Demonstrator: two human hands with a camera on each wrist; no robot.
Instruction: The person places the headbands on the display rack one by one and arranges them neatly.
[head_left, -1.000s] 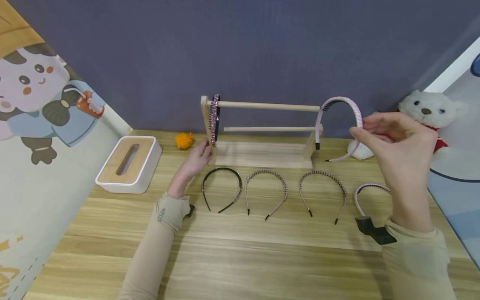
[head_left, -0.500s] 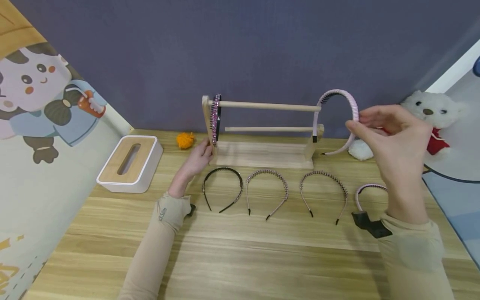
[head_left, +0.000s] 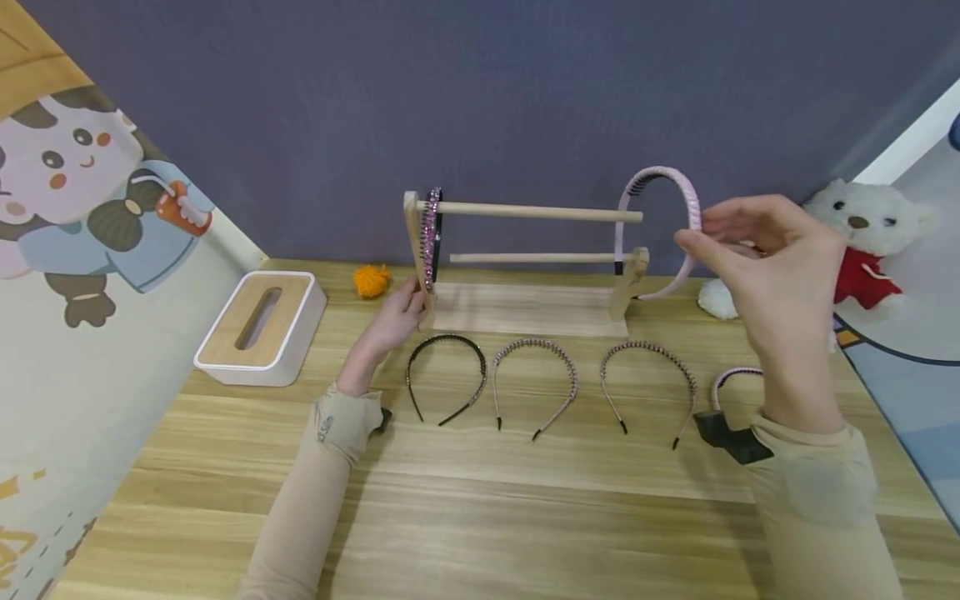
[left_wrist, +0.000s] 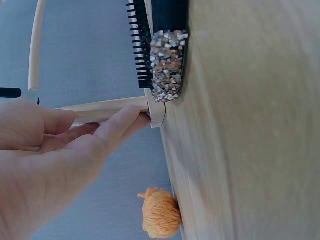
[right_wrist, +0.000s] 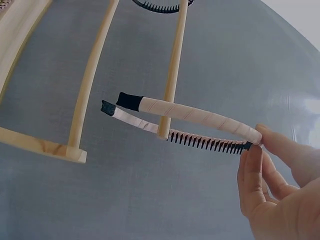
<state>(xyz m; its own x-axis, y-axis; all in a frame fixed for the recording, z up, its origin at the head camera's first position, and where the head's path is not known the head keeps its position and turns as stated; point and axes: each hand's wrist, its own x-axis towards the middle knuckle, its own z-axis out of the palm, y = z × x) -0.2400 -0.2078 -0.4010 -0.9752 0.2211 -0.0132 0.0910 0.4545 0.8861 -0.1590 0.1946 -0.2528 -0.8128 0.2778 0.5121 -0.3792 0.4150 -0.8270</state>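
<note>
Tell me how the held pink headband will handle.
The pink headband seems fairly stiff, its arch not sagging though pinched at one spot. It's probably light: the right grip merely pinches it. Its comb teeth might snag.

Slate-blue wall (head_left: pixel 525 100) behind a wood-grain tabletop (head_left: pixel 525 525)

Room lies along the upper rod (head_left: pixel 540 212) between the sparkly headband (head_left: pixel 430 242) on its left and the pale pink headband (right_wrist: pixel 200 116) around its right tip; the lower rod (head_left: pixel 536 258) blocks beneath, 4 headbands (head_left: pixel 648 345) occupy the table (head_left: pixel 540 533) in front
</note>
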